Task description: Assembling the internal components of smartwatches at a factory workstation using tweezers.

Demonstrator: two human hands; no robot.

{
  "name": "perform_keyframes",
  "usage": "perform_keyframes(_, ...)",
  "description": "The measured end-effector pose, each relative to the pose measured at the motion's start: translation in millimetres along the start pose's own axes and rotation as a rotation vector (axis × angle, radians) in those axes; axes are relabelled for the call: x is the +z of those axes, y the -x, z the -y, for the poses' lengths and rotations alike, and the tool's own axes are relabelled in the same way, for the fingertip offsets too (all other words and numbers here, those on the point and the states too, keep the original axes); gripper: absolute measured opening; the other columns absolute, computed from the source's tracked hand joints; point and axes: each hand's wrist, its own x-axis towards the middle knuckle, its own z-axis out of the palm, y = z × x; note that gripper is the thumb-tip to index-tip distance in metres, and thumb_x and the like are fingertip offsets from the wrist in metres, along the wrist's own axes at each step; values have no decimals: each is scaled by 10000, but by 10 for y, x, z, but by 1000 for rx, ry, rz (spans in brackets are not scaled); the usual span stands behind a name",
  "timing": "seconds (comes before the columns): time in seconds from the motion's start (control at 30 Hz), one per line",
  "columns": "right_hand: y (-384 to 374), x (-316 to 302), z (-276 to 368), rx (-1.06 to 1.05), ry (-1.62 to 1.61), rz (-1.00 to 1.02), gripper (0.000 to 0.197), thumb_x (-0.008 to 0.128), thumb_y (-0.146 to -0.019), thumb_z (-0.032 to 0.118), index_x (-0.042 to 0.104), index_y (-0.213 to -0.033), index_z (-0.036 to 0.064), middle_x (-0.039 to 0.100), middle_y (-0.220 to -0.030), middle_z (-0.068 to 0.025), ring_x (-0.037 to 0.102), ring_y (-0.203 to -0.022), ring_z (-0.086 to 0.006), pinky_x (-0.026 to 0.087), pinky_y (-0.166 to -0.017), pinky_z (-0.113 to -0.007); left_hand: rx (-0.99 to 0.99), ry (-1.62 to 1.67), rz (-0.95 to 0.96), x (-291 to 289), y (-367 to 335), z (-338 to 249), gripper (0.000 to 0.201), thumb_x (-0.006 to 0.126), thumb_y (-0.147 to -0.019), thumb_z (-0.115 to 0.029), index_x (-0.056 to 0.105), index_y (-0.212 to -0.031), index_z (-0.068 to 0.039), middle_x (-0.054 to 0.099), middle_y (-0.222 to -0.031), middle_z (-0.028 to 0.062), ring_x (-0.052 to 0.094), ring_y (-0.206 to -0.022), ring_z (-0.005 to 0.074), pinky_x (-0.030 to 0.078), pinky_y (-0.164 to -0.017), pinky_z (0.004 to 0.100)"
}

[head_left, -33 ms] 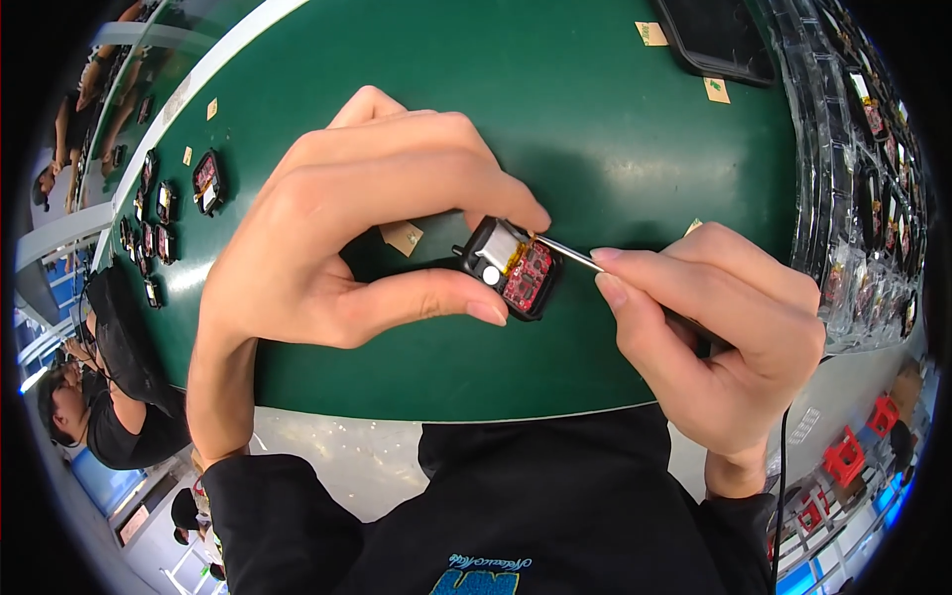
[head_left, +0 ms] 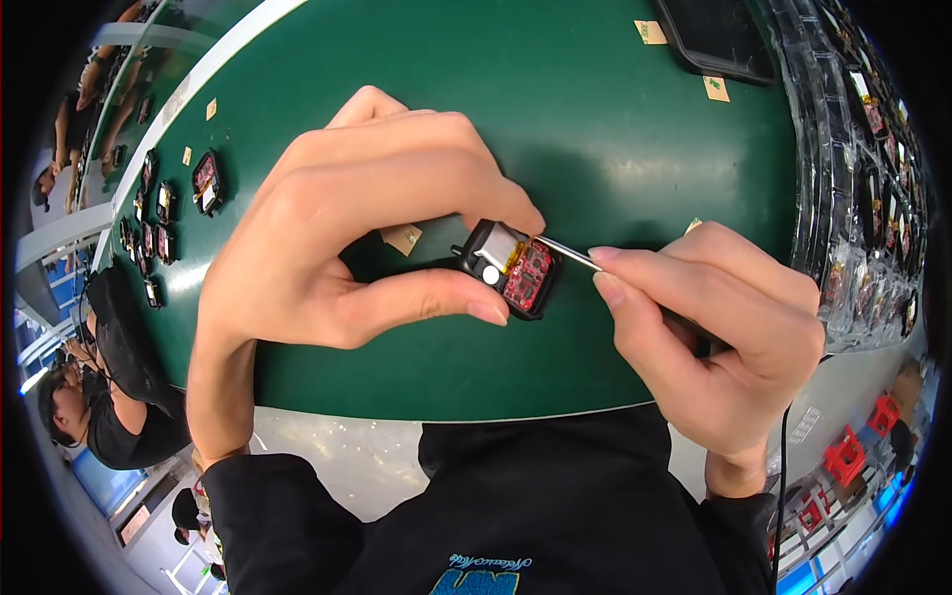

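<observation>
Between the thumb and fingers of my left hand (head_left: 337, 218) is a small black device casing (head_left: 480, 260), tilted above the table. Its open side shows a red circuit board (head_left: 529, 278), a silver battery (head_left: 499, 246), yellow tape and a white round dot. My right hand (head_left: 729, 327) pinches slim metal tweezers (head_left: 570, 252). Their tip meets the casing's upper right edge, close to my left index fingertip. Whether the tip grips anything is too small to tell.
Several similar open casings (head_left: 206, 183) lie at the left of the green table (head_left: 595, 119). Clear plastic trays (head_left: 833, 218) holding more units line the right side. A dark phone-like slab (head_left: 716, 38) and small tan paper pieces (head_left: 401, 238) rest on the table. Another person (head_left: 129, 416) sits at left.
My left index fingertip has drawn back slightly to the left along the casing's edge. The casing and the tweezers stay almost where they were.
</observation>
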Motion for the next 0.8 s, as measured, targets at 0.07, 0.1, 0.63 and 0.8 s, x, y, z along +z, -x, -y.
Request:
perform_keyframes(0.07, 9, 22, -9, -9, 12, -8, 241, 817, -795, -125, 854, -1018, -42, 676, -737, -40, 496, -554, -58, 303, -495, -242, 25, -14, 4, 12, 0, 13, 603, 928, -747, -505, 844, -1110, -30, 757, -937, 82, 668, -800, 217, 426, -838, 343)
perform_keyframes(0.1, 8, 21, -8, -3, -5, -17, 245, 814, -790, -129, 855, -1015, -40, 673, -734, -37, 484, -545, -56, 298, -492, -244, 23, -26, 6, 3, 0, 6, 591, 928, -744, -500, 844, -1096, -33, 756, -929, 83, 668, -795, 219, 433, -838, 347)
perform_keyframes(0.63, 180, -40, 23, -8, -364, -38, 88, 813, -802, -1, 767, -860, 47, 634, -767, -60, 643, -610, -269, 500, -546, -385, -57, -73, -34, 16, -59, -67, 536, 963, -779, -292, 780, -1222, -50, 698, -979, 69, 603, -819, 232, 441, -778, 364)
perform_keyframes(0.8, 232, -33, -84, -98, -345, 140, 89, 811, -879, 61, 809, -958, 20, 680, -824, -69, 667, -613, -271, 506, -553, -392, 31, 56, -160, -143, -595, -256, 567, 961, -780, -270, 767, -1260, -40, 717, -1011, 82, 584, -796, 193, 426, -652, 318)
